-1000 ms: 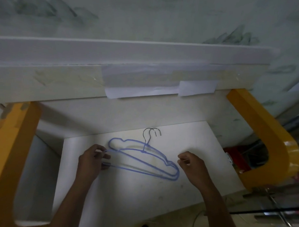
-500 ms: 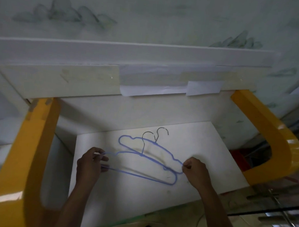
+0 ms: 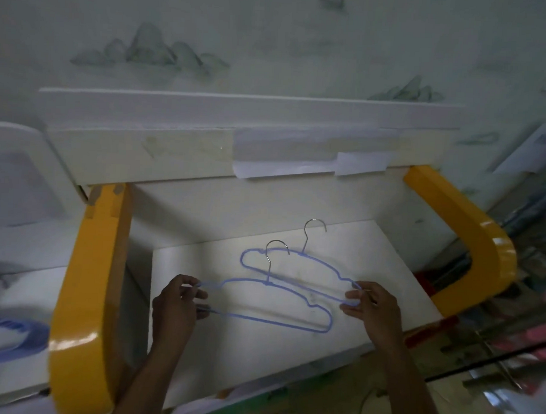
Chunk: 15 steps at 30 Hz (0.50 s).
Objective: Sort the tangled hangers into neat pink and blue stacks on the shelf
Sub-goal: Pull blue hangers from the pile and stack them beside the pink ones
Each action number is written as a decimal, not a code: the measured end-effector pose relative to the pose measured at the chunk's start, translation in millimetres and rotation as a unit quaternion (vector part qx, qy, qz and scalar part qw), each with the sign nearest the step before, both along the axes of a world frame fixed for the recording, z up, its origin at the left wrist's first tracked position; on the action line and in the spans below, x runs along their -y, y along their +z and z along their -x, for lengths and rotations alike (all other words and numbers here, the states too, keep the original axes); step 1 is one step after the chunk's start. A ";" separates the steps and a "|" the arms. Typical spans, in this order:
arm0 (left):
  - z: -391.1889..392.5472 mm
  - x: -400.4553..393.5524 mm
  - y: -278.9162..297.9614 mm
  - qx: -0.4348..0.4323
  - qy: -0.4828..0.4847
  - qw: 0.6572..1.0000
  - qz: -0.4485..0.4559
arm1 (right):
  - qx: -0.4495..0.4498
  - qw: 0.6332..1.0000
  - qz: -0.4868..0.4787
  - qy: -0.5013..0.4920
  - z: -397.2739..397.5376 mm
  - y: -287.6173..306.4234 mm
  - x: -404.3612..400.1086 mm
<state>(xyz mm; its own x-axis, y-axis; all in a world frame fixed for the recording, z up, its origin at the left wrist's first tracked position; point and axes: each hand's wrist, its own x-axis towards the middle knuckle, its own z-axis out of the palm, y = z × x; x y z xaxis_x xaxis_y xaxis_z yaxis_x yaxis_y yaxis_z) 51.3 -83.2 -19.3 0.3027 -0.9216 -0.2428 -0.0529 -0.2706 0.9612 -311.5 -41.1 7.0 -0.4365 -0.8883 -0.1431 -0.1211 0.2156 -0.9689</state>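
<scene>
Blue wire hangers were being aligned on the white shelf (image 3: pixel 372 258): the near blue wire hanger (image 3: pixel 263 302) was pinched by the left hand (image 3: pixel 175 306), the far blue wire hanger (image 3: pixel 297 270) by the right hand (image 3: pixel 370 308). Judged next, one needed sliding squarely over the other.

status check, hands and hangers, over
Left hand pinches near blue hanger at its left end. Right hand pinches far blue hanger at its right end. Both overlap on white shelf. Nothing blocking.
</scene>
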 end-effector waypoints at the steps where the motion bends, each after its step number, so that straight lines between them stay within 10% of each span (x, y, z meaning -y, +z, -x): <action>1: 1.3 -3.7 1.4 -0.001 -0.004 1.000 0.003 | -0.010 1.000 0.011 -0.018 -1.1 2.7 -7.4; 15: 15.7 -64.7 44.1 -0.053 -0.051 0.995 0.070 | -0.026 0.988 0.115 -0.100 -2.5 48.7 -96.2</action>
